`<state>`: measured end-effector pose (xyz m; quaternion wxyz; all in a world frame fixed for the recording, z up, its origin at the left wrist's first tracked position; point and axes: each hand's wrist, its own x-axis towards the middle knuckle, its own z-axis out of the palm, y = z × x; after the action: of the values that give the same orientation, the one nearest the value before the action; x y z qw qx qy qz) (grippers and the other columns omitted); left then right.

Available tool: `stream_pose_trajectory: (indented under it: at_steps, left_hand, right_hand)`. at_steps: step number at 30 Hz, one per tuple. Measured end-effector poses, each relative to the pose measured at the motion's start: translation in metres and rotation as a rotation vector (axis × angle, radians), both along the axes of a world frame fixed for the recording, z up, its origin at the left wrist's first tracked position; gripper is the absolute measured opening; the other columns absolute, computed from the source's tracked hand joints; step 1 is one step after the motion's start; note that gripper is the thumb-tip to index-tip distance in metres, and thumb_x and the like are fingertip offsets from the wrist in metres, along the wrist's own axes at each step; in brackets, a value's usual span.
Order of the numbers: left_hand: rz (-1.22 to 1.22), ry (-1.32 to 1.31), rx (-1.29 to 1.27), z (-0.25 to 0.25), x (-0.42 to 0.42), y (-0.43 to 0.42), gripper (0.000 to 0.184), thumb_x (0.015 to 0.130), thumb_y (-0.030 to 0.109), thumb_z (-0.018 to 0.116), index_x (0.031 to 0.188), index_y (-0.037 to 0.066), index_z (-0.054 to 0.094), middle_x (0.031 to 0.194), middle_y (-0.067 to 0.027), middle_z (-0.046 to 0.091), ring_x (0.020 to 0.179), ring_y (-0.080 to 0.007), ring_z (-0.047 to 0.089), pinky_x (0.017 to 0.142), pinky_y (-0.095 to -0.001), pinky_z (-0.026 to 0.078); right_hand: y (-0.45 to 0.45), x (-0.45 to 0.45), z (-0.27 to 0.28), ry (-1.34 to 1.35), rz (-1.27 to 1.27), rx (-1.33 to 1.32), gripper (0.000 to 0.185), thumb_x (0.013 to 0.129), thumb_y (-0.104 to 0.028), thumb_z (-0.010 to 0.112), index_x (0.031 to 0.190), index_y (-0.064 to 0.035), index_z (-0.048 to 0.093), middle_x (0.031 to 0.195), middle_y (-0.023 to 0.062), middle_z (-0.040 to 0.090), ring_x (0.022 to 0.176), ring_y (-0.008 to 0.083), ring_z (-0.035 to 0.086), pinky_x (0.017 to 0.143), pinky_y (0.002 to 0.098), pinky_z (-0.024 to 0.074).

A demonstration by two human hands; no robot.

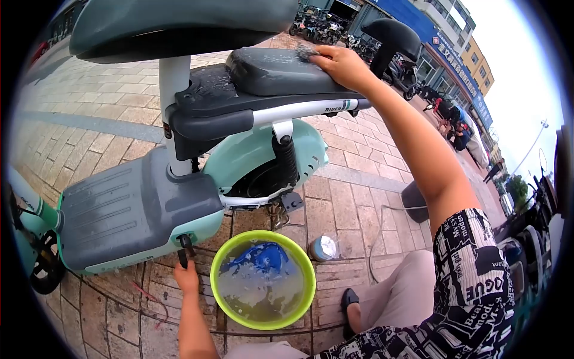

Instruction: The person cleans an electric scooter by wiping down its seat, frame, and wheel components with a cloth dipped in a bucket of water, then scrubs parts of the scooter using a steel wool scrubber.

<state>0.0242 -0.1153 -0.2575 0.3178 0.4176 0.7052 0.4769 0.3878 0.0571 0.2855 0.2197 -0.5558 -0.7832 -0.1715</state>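
A mint-green and grey electric scooter (140,197) stands in front of me. My right hand (344,67) is closed on a greyish wire-like scouring pad (307,52), pressed to the top of the wet rear seat (281,75). Suds and drops lie on that dark cushion. Low down, my left hand (186,277) is wrapped round a black footpeg (184,250) at the scooter's lower side. A yellow-green basin (311,281) beside it holds cloudy, sudsy water and a blue cloth (261,257).
A small white-topped tub (324,248) stands right of the basin. Behind it is a dark bucket (414,202) with a pale hose or cord (382,230) nearby. The front saddle (185,30) overhangs the top. Parked scooters (532,257) line the right side.
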Motion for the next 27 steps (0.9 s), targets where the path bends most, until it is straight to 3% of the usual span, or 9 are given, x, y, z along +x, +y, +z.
stream_pose_trajectory:
  at_steps: [1,4,8,11,16,18,22,25,27]
  left_hand:
    - [0.002,0.010,0.013,-0.003,0.000,0.002,0.020,0.082,0.014,0.063,0.071,-0.001,0.053,0.060,-0.0122,0.053,0.054,-0.0258,0.052,0.056,-0.0419,0.042]
    - [0.005,0.027,-0.018,-0.003,0.001,-0.003,0.020,0.082,0.014,0.063,0.071,0.000,0.053,0.060,-0.0115,0.053,0.054,-0.0246,0.052,0.056,-0.0415,0.042]
    - [0.030,0.036,0.012,0.014,0.005,-0.002,0.020,0.082,0.014,0.063,0.071,0.001,0.053,0.060,-0.0103,0.053,0.054,-0.0244,0.052,0.056,-0.0413,0.042]
    - [-0.004,0.017,-0.005,0.014,0.002,-0.004,0.019,0.082,0.014,0.063,0.071,0.001,0.054,0.060,-0.0098,0.054,0.054,-0.0244,0.053,0.056,-0.0412,0.042]
    - [0.014,0.050,-0.076,0.013,0.002,0.000,0.017,0.082,0.014,0.063,0.073,0.001,0.055,0.060,-0.0101,0.054,0.055,-0.0247,0.054,0.056,-0.0416,0.043]
    - [0.027,0.065,-0.082,0.011,0.001,-0.001,0.017,0.082,0.014,0.063,0.074,0.001,0.056,0.060,-0.0101,0.054,0.055,-0.0248,0.054,0.057,-0.0419,0.043]
    - [-0.005,0.038,-0.058,0.002,0.001,0.002,0.017,0.082,0.013,0.063,0.074,0.000,0.055,0.062,-0.0107,0.055,0.056,-0.0243,0.054,0.058,-0.0414,0.043]
    - [-0.042,0.023,-0.027,0.008,-0.004,-0.004,0.018,0.083,0.013,0.063,0.074,0.000,0.055,0.063,-0.0111,0.055,0.057,-0.0240,0.055,0.058,-0.0408,0.044]
    - [-0.031,0.003,-0.039,0.014,-0.001,-0.004,0.018,0.083,0.013,0.062,0.074,0.000,0.054,0.062,-0.0106,0.055,0.056,-0.0242,0.054,0.058,-0.0405,0.044]
  right_hand:
    - [-0.003,0.040,0.011,0.063,-0.139,-0.118,0.036,0.091,-0.040,0.055,0.113,-0.0152,0.068,0.100,0.0128,0.070,0.092,0.0278,0.068,0.083,0.0369,0.0508]
    - [-0.003,0.060,0.007,0.001,-0.241,0.058,0.033,0.089,-0.037,0.057,0.112,-0.0167,0.069,0.098,0.0130,0.070,0.090,0.0293,0.067,0.081,0.0376,0.0513]
    - [-0.035,-0.078,-0.024,0.054,0.254,0.187,0.029,0.089,-0.033,0.058,0.107,-0.0141,0.069,0.098,0.0104,0.068,0.093,0.0324,0.063,0.082,0.0413,0.0493]
    - [-0.039,-0.079,-0.033,-0.008,0.521,0.364,0.020,0.089,-0.019,0.061,0.106,-0.0095,0.067,0.106,0.0098,0.066,0.092,0.0317,0.063,0.079,0.0347,0.0500]
    - [-0.033,0.051,-0.038,-0.043,0.241,0.561,0.018,0.085,-0.011,0.063,0.102,-0.0112,0.069,0.105,0.0115,0.066,0.100,0.0306,0.062,0.087,0.0387,0.0498]
    - [-0.035,0.039,-0.043,-0.036,0.222,0.585,0.021,0.084,-0.009,0.063,0.104,-0.0122,0.069,0.106,0.0116,0.066,0.100,0.0303,0.061,0.087,0.0387,0.0494]
    - [-0.056,-0.085,-0.058,-0.172,0.689,0.568,0.032,0.076,-0.008,0.068,0.106,-0.0191,0.069,0.110,0.0037,0.065,0.107,0.0249,0.059,0.087,0.0369,0.0503]
    - [-0.047,-0.099,-0.064,-0.331,0.714,0.668,0.044,0.068,-0.012,0.072,0.109,-0.0247,0.066,0.109,-0.0018,0.064,0.108,0.0224,0.059,0.088,0.0336,0.0512]
    - [-0.044,-0.054,-0.060,-0.352,0.653,0.699,0.029,0.073,-0.015,0.069,0.101,-0.0233,0.066,0.115,-0.0015,0.063,0.107,0.0235,0.059,0.086,0.0329,0.0521]
